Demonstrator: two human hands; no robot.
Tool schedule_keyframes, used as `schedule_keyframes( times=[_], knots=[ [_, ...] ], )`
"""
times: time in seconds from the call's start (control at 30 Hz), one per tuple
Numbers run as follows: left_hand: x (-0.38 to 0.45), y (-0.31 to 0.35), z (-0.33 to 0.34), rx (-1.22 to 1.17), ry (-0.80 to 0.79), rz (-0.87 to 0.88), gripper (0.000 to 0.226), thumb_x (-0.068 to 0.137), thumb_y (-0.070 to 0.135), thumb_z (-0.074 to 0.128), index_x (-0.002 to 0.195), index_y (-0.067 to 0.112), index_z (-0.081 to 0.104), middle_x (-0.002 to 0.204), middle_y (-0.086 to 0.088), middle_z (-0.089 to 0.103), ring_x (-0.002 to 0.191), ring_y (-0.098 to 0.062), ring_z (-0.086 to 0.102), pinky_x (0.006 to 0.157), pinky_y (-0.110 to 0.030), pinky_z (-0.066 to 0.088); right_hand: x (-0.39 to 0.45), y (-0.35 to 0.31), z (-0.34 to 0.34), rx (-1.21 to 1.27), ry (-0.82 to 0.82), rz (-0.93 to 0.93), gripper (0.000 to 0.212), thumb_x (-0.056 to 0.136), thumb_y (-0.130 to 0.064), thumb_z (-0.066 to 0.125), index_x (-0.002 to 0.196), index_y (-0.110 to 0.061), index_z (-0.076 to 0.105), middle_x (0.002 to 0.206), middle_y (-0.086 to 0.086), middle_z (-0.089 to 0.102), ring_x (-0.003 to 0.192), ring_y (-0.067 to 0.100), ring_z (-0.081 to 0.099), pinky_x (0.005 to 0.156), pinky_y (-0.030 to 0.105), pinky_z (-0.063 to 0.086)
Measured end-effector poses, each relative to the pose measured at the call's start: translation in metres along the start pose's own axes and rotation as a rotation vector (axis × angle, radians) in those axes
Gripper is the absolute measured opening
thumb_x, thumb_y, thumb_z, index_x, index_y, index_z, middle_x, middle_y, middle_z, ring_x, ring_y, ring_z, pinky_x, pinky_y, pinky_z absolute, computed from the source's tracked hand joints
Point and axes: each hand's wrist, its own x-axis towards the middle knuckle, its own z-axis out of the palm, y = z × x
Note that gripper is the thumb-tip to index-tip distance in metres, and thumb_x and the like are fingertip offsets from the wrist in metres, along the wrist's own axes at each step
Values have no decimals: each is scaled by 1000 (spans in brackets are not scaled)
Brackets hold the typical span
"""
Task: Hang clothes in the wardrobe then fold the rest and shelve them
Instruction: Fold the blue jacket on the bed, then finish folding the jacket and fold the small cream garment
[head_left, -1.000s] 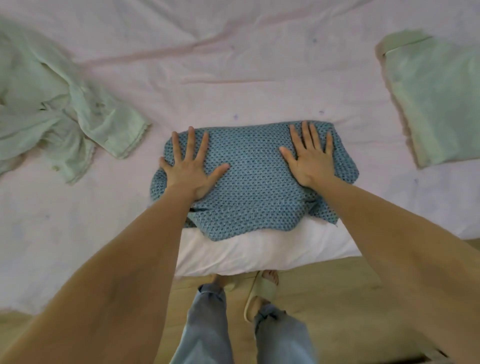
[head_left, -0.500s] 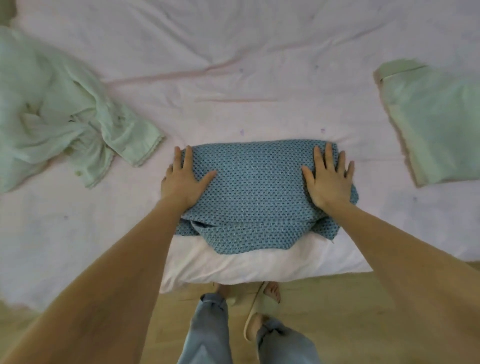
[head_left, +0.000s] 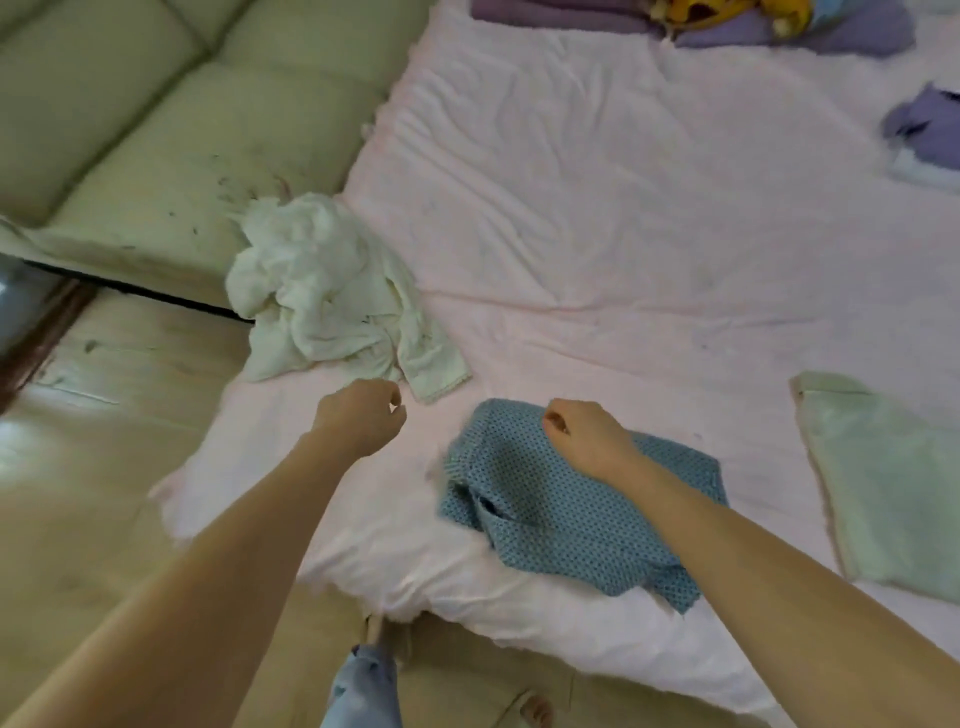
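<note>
A folded blue patterned garment (head_left: 561, 499) lies near the front edge of the pink bed (head_left: 597, 218). My right hand (head_left: 589, 439) hovers over its far left corner with the fingers loosely curled, holding nothing. My left hand (head_left: 358, 415) is off the garment, above bare sheet to its left, also loosely curled with nothing in it. Just beyond the left hand sits a crumpled white garment (head_left: 322, 296) at the bed's left edge. A folded pale green garment (head_left: 893, 483) lies flat at the right.
Purple folded clothes (head_left: 789, 26) and a yellow item (head_left: 717, 10) lie at the far end of the bed, with another purple piece (head_left: 924, 124) at the far right. A padded pale green headboard (head_left: 156, 114) stands left. Wooden floor (head_left: 83, 467) and my jeans-clad leg (head_left: 363, 686) are below.
Both hands have lifted off the blue garment, where they were pressing flat, and their fingers have curled. My view has swung left and up, showing more of the bed and the headboard.
</note>
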Motion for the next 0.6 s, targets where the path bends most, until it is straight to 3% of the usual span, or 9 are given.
schedule_keyframes(
  times=[0.2, 0.3, 0.4, 0.5, 0.6],
  knots=[
    [34, -63, -43, -81, 61, -21, 41, 97, 33, 47, 134, 17, 50, 134, -4, 51, 123, -25, 48, 97, -39, 44, 73, -84, -6, 60, 6, 41, 24, 97, -21, 42, 97, -6, 60, 96, 11, 65, 86, 27, 59, 72, 35, 46],
    [65, -101, -51, -162, 76, -57, 48, 95, 29, 51, 141, 15, 42, 140, -7, 43, 127, -27, 42, 97, -40, 43, 124, -113, 6, 60, -43, 107, 25, 97, -23, 44, 112, -9, 58, 109, 8, 63, 95, 25, 57, 77, 34, 45],
    [102, -143, -54, -209, 49, -77, 56, 94, 27, 54, 145, 13, 36, 147, -9, 36, 133, -28, 36, 104, -40, 39, 181, -140, 30, 53, -100, 164, 42, 95, -29, 51, 132, -9, 44, 128, 9, 51, 112, 27, 52, 86, 35, 44],
    [140, -176, -45, -165, 10, -30, 58, 94, 27, 55, 146, 15, 33, 152, -10, 27, 140, -28, 24, 110, -40, 32, 236, -155, 62, -1, -83, 242, 62, 88, -40, 61, 135, -10, 35, 134, 12, 43, 121, 31, 45, 93, 41, 42],
    [174, -192, -31, -103, -12, 18, 69, 93, 32, 58, 150, 20, 22, 158, -11, 12, 147, -30, 6, 116, -42, 23, 279, -157, 86, -44, -68, 304, 89, 83, -47, 66, 147, -11, 17, 152, 16, 24, 141, 33, 22, 111, 45, 26]
  ],
)
